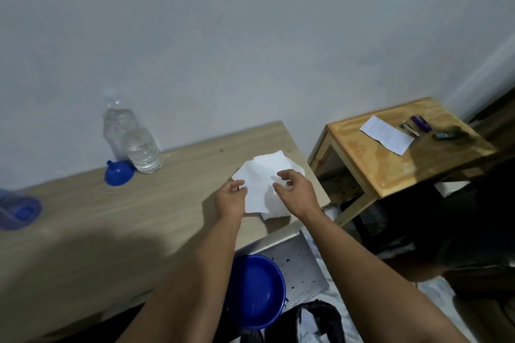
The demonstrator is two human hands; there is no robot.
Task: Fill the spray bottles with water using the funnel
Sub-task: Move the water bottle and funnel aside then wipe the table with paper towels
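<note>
Both forearms reach forward over the pale wood-grain surface. The left hand pinches the left edge of a crumpled white tissue; the right hand hovers over the tissue with fingers loosely curled, and whether it grips is hard to tell. Far left, a blue plastic funnel lies on its side, touching a clear ribbed water bottle, with a taller clear bottle behind. A blurred blue-tinted container is cut off at the left edge. A glossy blue bowl sits near, below the surface.
</note>
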